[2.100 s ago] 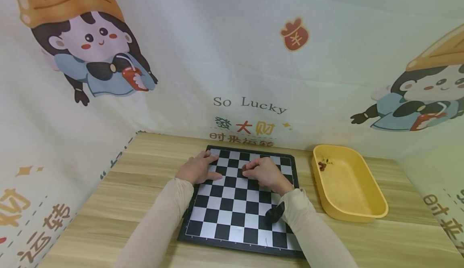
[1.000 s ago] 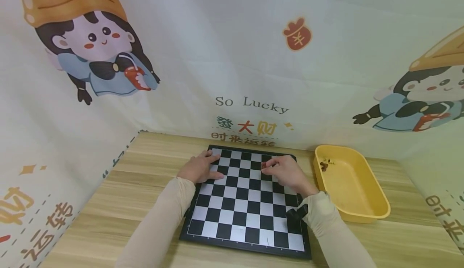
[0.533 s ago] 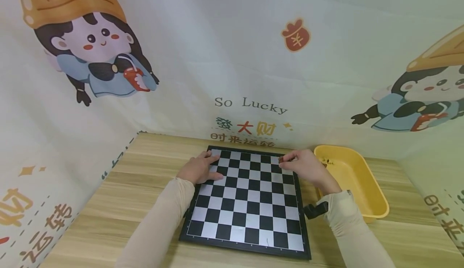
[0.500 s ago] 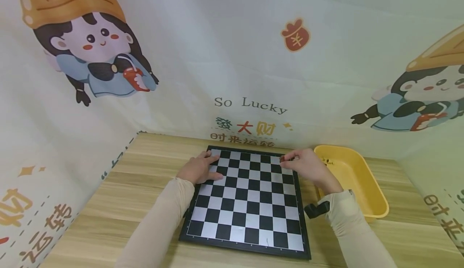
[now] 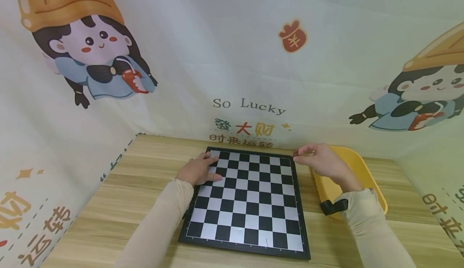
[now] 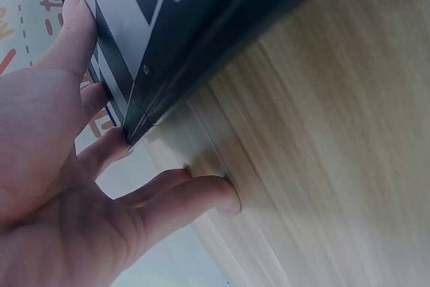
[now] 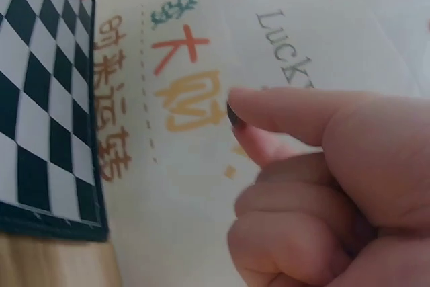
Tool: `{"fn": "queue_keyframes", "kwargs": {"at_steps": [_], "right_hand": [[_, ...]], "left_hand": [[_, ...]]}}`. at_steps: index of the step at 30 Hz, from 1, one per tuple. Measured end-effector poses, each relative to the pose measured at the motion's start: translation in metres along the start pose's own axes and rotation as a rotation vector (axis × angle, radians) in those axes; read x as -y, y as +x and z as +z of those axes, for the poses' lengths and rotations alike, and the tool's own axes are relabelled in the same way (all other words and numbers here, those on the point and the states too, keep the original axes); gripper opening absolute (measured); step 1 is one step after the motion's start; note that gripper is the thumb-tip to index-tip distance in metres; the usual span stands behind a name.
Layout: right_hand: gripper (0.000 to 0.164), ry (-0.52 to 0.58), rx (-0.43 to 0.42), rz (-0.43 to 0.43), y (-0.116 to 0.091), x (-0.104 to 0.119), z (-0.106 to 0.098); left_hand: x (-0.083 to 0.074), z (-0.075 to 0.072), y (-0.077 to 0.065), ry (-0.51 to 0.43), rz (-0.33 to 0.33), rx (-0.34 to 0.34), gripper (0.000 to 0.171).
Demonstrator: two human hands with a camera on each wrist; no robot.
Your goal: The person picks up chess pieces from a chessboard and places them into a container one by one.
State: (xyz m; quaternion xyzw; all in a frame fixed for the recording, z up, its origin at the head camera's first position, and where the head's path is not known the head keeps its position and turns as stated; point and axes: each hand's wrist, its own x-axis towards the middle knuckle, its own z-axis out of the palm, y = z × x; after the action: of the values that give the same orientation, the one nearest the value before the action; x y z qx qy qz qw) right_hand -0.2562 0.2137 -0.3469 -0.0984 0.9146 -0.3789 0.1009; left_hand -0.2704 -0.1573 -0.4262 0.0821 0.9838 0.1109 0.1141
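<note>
A black-framed chessboard (image 5: 246, 191) with black and white squares lies flat on the wooden table. At its left edge, my left hand (image 5: 197, 170) rests with spread fingers. The left wrist view shows the thumb (image 6: 77, 18) on the squares, with other fingers at the frame and down on the table. My right hand (image 5: 324, 163) is at the far right corner of the board, thumb and index finger pinching a small reddish-brown piece (image 5: 295, 153). Only a dark end of that piece (image 7: 234, 115) shows in the right wrist view; the other fingers are curled into the palm.
A yellow plastic tray (image 5: 367, 179) stands right of the board, partly covered by the right hand and sleeve. Behind the table hangs a printed pale cloth (image 5: 246, 66). A black wrist camera (image 5: 333, 206) sits on the right cuff.
My right hand has moved right and away across the board, from near its middle to past its far right corner, still pinching the small piece. The left hand has stayed in place.
</note>
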Motion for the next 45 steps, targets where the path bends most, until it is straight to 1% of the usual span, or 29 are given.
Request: {"fn": "queue_keyframes", "kwargs": {"at_steps": [3, 5, 10, 17, 22, 25, 29, 33, 41, 45], "right_hand": [[0.035, 0.005, 0.031, -0.031, -0.001, -0.002, -0.009], [0.034, 0.001, 0.037, -0.034, -0.002, -0.004, -0.013], [0.031, -0.007, 0.038, 0.009, -0.004, -0.011, -0.022], [0.034, 0.017, 0.09, 0.019, -0.006, -0.026, -0.04], [0.038, 0.073, 0.118, 0.056, -0.006, -0.04, -0.049], [0.039, 0.107, 0.11, 0.081, -0.005, -0.048, -0.051], [0.04, 0.161, 0.07, 0.101, -0.004, -0.059, -0.051], [0.039, 0.205, 0.037, 0.103, -0.001, -0.067, -0.051], [0.046, 0.207, 0.0, 0.127, 0.003, -0.082, -0.052], [0.043, 0.223, 0.001, 0.141, 0.005, -0.087, -0.054]], "left_hand": [[0.0, -0.001, -0.001, 0.003, 0.003, -0.003, 0.08], [0.0, -0.001, -0.002, 0.002, 0.002, -0.005, 0.08], [-0.002, -0.001, -0.003, -0.009, -0.006, -0.002, 0.081], [-0.002, -0.002, -0.004, -0.013, -0.006, -0.005, 0.081], [-0.002, -0.002, -0.004, -0.009, 0.001, -0.011, 0.08], [-0.001, -0.002, -0.004, -0.012, 0.003, -0.012, 0.08], [-0.001, -0.002, -0.004, -0.015, 0.004, -0.012, 0.08], [0.0, 0.0, -0.004, -0.009, 0.008, -0.016, 0.08], [0.0, -0.001, -0.004, -0.002, 0.019, -0.02, 0.08], [0.0, -0.001, -0.005, -0.013, 0.015, -0.015, 0.081]]}}
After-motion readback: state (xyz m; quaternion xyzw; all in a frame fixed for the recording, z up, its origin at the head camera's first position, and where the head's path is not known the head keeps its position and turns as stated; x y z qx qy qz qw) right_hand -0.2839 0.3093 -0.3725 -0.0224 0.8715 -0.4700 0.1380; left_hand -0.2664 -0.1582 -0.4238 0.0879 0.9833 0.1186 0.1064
